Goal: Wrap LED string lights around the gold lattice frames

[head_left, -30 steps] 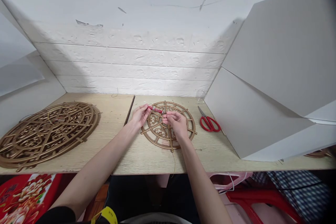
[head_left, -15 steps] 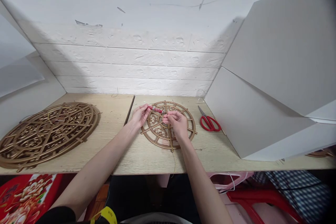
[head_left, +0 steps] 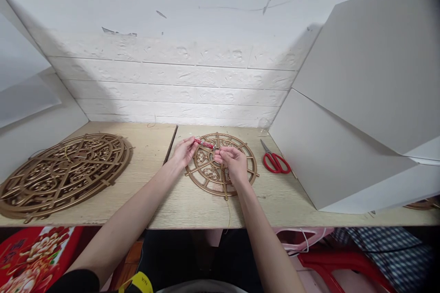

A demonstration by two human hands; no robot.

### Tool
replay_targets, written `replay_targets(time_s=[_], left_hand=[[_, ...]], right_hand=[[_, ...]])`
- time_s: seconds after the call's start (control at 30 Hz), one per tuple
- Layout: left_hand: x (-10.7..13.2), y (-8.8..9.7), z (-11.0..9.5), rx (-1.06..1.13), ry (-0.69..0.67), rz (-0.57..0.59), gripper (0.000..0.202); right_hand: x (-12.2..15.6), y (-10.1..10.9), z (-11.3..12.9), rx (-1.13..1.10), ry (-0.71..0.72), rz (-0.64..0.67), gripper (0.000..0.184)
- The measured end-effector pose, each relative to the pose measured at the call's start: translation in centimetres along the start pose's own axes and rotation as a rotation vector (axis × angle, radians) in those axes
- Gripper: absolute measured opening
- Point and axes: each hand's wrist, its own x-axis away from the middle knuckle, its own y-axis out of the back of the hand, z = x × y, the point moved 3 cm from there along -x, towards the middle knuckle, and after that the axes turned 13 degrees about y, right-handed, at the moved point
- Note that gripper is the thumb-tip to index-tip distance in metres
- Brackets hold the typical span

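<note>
Left hand (head_left: 185,151), fingertip grip on a red tube (head_left: 207,145) — slim (silvery-tipped) — over a gold openwork disc (head_left: 211,174).

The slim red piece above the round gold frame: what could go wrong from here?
The slim red piece, pinched near one end by the left hand, might slip.

The loose thread hanging past the table's front edge could snag.

The scissors, right of the round gold frame, might get knocked.
</note>
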Motion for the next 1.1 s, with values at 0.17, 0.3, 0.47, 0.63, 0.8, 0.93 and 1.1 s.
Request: replay_targets(time_s=[0.17, 0.3, 0.47, 0.63, 0.8, 0.93, 1.1], left_hand=[[-0.01, 0.04, -0.01, 0.01, -0.005, 0.003, 0.019], [0.05, -0.01, -0.03, 0.003, -0.008, -0.002, 0.021], [0.05, -0.05, -0.04, -0.006, -0.007, 0.004, 0.021], [-0.06, 0.05, -0.02, -0.01, -0.005, 0.008, 0.02], [-0.06, 0.08, 0.01, 0.004, -0.004, -0.005, 0.019], [-0.1, 0.11, 0.05, 0.021, 0.006, -0.011, 0.017], [-0.24, 0.22, 0.02, 0.019, 0.008, -0.004, 0.016]], right_hand=[[0.02, 0.04, 0.09, 0.007, 0.005, 0.001, 0.028], [0.03, 0.11, 0.14, 0.017, 0.012, -0.004, 0.029], [-0.07, 0.19, 0.14, 0.037, 0.018, -0.013, 0.03], [-0.11, 0.13, 0.13, 0.058, 0.012, 0.001, 0.031], [-0.09, -0.01, 0.06, 0.045, 0.027, 0.027, 0.028], [-0.07, -0.06, 0.09, 0.083, 0.049, 0.058, 0.027], [0.01, -0.17, 0.31, 0.099, 0.061, 0.071, 0.028]])
